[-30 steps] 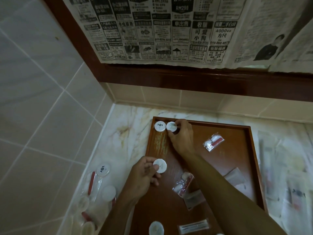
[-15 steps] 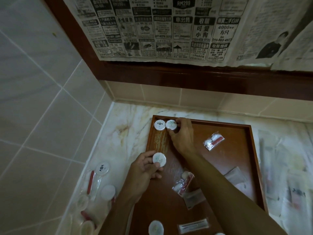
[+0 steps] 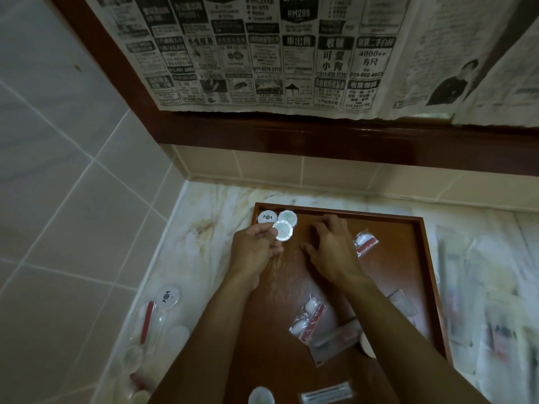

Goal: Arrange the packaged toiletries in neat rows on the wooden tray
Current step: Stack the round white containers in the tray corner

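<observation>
— Toiletries in clear plastic wrap, where do they sit?

— Most lie on the dark red-brown wooden tray [image 3: 408,287], which rests on the pale marble counter [image 3: 210,228]. Two round white wrapped soaps sit side by side in the tray's far left corner: one with a black emblem [image 3: 267,217] and a plainer one [image 3: 287,219] to its right, touching it.

— And the hands?

— The left hand [image 3: 255,249] pinches a third round white wrapped soap [image 3: 282,230] between thumb and fingertips, holding it just near of the two in the corner and overlapping the plainer one from this angle. Whether it touches them I cannot tell. The right hand [image 3: 332,249] is spread, fingers loosely bent, fingertips down on the tray floor to the right of the soaps, holding nothing.

— What else is on the tray?

— A small clear packet with white and red contents [image 3: 366,243] lies right of the right hand. A similar packet [image 3: 309,319] sits nearer, between the forearms, beside a flat clear sachet [image 3: 335,342]. At the near edge are another round white soap [image 3: 261,396] and a long narrow clear packet [image 3: 326,395].

— Off the tray?

— To the left, on the counter, lie more wrapped items, among them a round white emblem soap [image 3: 167,297] and a red-handled item in plastic [image 3: 147,322]. Blurred clear packets [image 3: 481,301] cover the counter to the right. Newspaper sheets [image 3: 262,53] hang on the far wall above a dark wooden ledge [image 3: 320,135].
</observation>
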